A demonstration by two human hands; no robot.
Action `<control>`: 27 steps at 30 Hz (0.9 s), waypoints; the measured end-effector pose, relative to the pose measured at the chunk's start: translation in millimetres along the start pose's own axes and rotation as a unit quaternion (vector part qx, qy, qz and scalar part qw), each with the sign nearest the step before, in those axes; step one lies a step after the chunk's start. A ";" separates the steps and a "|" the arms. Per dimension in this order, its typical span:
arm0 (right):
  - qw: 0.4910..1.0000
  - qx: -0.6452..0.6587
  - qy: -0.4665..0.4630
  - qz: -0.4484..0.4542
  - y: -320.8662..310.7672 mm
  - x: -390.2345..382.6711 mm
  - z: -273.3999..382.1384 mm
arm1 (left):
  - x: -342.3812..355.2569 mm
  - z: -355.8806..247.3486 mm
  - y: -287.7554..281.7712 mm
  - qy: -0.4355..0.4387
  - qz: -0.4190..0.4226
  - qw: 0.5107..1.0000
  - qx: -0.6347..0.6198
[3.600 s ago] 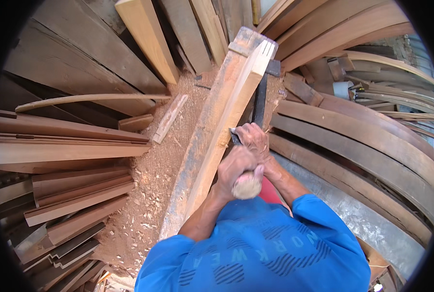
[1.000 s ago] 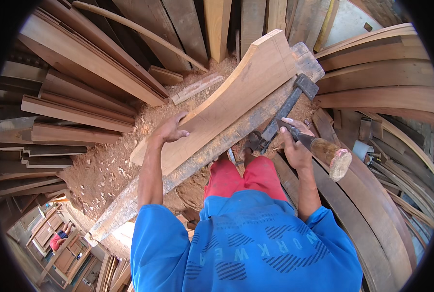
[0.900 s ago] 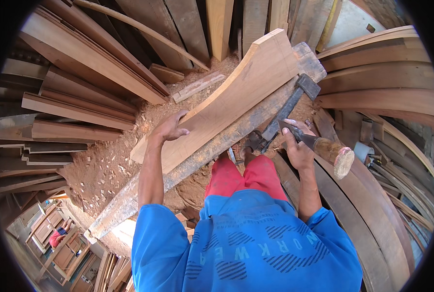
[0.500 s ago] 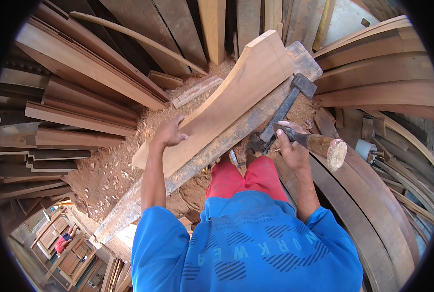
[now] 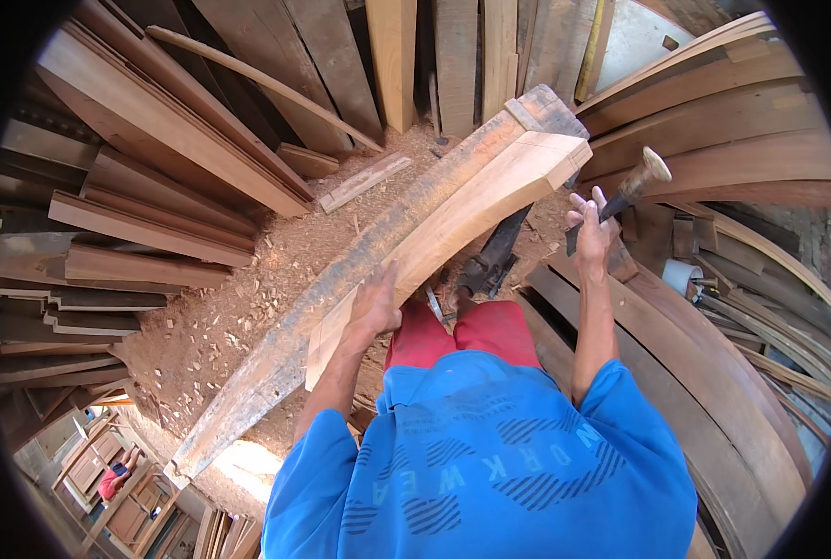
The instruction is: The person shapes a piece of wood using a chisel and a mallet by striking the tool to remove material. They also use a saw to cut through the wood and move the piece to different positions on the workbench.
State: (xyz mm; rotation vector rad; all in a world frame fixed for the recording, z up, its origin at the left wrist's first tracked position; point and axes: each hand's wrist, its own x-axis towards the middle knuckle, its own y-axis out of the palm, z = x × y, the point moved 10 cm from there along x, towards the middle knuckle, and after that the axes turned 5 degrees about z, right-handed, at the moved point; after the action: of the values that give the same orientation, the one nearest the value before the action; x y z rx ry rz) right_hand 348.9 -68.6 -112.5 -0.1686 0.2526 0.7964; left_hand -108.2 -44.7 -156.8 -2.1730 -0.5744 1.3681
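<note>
A curved wooden board (image 5: 476, 210) lies slantwise along a worn, weathered beam (image 5: 318, 289), its narrower edge turned up. My left hand (image 5: 374, 303) is closed over the board's near-left part, fingers across the upper edge and thumb on the side toward me. To the right of the board, my right hand (image 5: 594, 228) holds a chisel (image 5: 632, 186) in the air. The chisel's battered wooden handle end points up and right, its dark blade down past my palm. Some of my right fingers are raised off it. A dark metal bar (image 5: 504, 242) shows partly under the board.
Wood shavings and chips cover the ground (image 5: 238, 326). Planks (image 5: 183, 121) lean in rows at the left and back. Curved timbers (image 5: 704, 373) lie close on my right, near a small white container (image 5: 681, 276). A person (image 5: 115, 477) is far off at lower left.
The board has been tipped from its broad face onto its edge and has come nearer me. My left hand moved right and closed on it. My right hand rose with the chisel.
</note>
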 end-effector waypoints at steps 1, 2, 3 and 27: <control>0.999 0.001 0.034 -0.005 1.4 3.2 -3.4 | -1.8 -4.8 3.3 -0.008 -0.003 1.000 0.002; 0.998 0.003 0.069 -0.011 1.9 6.1 -5.2 | -4.8 -10.8 6.3 -0.017 -0.006 1.000 0.004; 0.994 0.003 0.105 -0.019 2.4 6.9 -6.8 | -9.0 -15.2 12.3 -0.024 -0.006 1.000 0.006; 0.926 -0.331 0.120 0.137 108.4 -119.4 -78.0 | -80.4 116.7 68.4 -0.006 -0.147 0.987 0.056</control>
State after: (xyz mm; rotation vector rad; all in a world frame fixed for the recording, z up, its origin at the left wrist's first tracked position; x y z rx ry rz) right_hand 177.8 -94.6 -158.8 -0.8900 0.2323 1.1218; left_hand -241.3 -123.6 -185.6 -1.9040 -0.7700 1.2230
